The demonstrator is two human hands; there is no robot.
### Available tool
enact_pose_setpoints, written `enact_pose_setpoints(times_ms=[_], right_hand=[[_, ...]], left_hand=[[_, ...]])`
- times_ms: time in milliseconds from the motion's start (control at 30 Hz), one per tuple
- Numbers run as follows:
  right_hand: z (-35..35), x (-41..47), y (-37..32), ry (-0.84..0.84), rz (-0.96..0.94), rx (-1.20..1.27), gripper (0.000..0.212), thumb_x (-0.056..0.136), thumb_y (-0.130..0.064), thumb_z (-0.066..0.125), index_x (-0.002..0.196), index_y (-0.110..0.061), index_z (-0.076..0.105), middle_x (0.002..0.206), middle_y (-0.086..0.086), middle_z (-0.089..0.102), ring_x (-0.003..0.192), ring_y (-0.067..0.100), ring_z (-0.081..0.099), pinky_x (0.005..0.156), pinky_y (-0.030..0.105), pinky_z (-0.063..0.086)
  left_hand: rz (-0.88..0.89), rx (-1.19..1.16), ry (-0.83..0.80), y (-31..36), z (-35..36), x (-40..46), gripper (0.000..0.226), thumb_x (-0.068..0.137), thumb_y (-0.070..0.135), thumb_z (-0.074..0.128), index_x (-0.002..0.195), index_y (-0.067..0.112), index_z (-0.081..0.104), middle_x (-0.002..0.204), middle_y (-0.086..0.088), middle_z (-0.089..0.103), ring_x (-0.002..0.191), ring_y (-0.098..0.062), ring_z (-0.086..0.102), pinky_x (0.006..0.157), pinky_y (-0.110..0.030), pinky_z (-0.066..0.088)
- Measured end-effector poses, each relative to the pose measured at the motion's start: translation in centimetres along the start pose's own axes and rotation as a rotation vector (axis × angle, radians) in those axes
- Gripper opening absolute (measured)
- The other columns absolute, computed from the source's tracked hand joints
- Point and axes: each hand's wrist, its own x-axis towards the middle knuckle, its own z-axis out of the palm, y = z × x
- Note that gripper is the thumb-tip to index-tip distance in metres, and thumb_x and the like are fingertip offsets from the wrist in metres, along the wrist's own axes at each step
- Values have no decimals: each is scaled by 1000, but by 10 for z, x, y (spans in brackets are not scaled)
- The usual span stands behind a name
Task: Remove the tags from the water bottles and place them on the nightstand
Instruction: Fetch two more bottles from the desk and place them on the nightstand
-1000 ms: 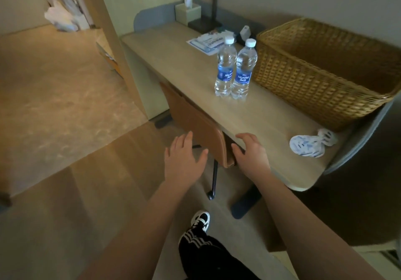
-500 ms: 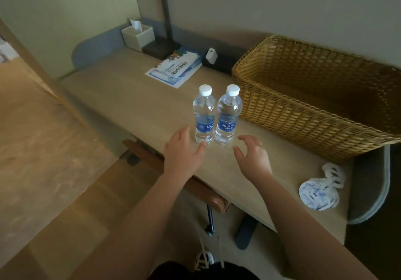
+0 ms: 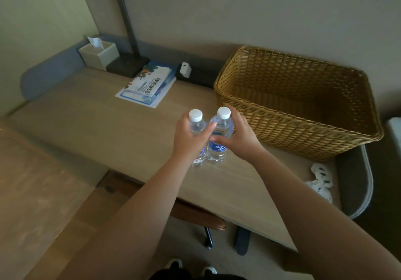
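Two clear water bottles with white caps and blue labels stand side by side, upright, on the wooden desk (image 3: 91,115). My left hand (image 3: 189,137) is wrapped around the left bottle (image 3: 196,120), thumb across its front. My right hand (image 3: 239,133) grips the right bottle (image 3: 220,147) from its right side, fingers behind it and thumb in front. The hands cover much of both bottles; no separate tags are visible on them.
A large woven basket (image 3: 303,128) stands just right of the bottles. Leaflets (image 3: 149,84), a tissue box (image 3: 98,55), a lamp base (image 3: 128,65) and a white charger (image 3: 185,69) sit at the back. A white crumpled bag (image 3: 320,182) lies near the right edge. A chair (image 3: 195,212) is tucked under the desk.
I have stepped closer to the desk. Both hands moved forward from open in front of the bottles to closed around them, one bottle each.
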Motion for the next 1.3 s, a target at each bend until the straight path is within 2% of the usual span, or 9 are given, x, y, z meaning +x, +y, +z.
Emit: enact_pose_setpoints(times_ms=[67, 233, 333, 500, 667, 867, 967, 1067, 1300], right_hand=[[1, 6, -4, -39, -5, 61, 99, 61, -53, 82, 143, -31, 31, 143, -4, 42, 130, 14, 42, 103, 32, 37], [6, 11, -7, -6, -1, 61, 57, 66, -40, 84, 110, -32, 49, 104, -13, 58, 99, 8, 54, 85, 31, 45], [12, 9, -5, 41, 19, 35, 55, 69, -37, 82, 112, -24, 50, 109, -4, 60, 100, 14, 58, 84, 32, 47], [25, -9, -6, 187, 67, 61, 47, 71, -34, 78, 107, -26, 50, 105, -5, 59, 93, 10, 58, 72, 21, 43], [32, -34, -8, 319, 139, 96, 44, 68, -29, 77, 103, -25, 50, 101, -4, 59, 91, 9, 57, 71, 18, 41], [25, -81, -5, 499, 203, 66, 45, 68, -26, 78, 101, -29, 47, 99, -5, 58, 89, 8, 56, 71, 15, 42], [20, -108, -2, 570, 237, 28, 42, 67, -27, 76, 97, -26, 47, 95, -3, 56, 86, 6, 54, 68, 10, 38], [11, -137, 3, 653, 299, 2, 43, 66, -29, 76, 98, -24, 48, 96, -2, 56, 87, 9, 54, 68, 17, 41], [-20, -225, 15, 887, 468, -30, 51, 62, -40, 72, 99, -49, 38, 97, -19, 54, 93, 1, 54, 70, 9, 35]], left_hand=[[4, -18, 7, -2, 1, 4, 47, 72, 47, 76, 105, 23, 55, 107, 0, 59, 95, -9, 56, 71, -18, 38], [31, -1, -44, -11, -8, 15, 39, 71, 48, 76, 95, 24, 57, 93, 4, 65, 88, -12, 62, 72, -28, 48], [39, -11, -115, -13, -15, 22, 36, 68, 48, 74, 93, 28, 58, 89, 7, 67, 86, -9, 64, 73, -28, 51], [22, -41, -162, -16, -18, 22, 34, 66, 45, 74, 94, 32, 61, 87, 12, 68, 82, 0, 65, 77, -27, 53], [75, -24, -228, -16, -19, 17, 29, 71, 33, 81, 92, 27, 61, 89, 6, 70, 86, -11, 67, 83, -38, 55], [231, -8, -432, -14, -10, -1, 42, 64, 27, 88, 93, 24, 58, 87, 4, 70, 80, -6, 65, 71, -15, 48], [312, -24, -523, -10, 6, -18, 41, 66, 23, 86, 96, 24, 59, 87, 6, 68, 82, -7, 64, 73, -17, 48], [367, -46, -612, -3, 26, -42, 42, 66, 22, 86, 101, 16, 62, 91, 5, 67, 87, -13, 64, 78, -21, 48], [493, -93, -867, 22, 74, -109, 42, 68, 22, 84, 101, 10, 61, 92, -3, 67, 87, -19, 63, 80, -28, 50]])
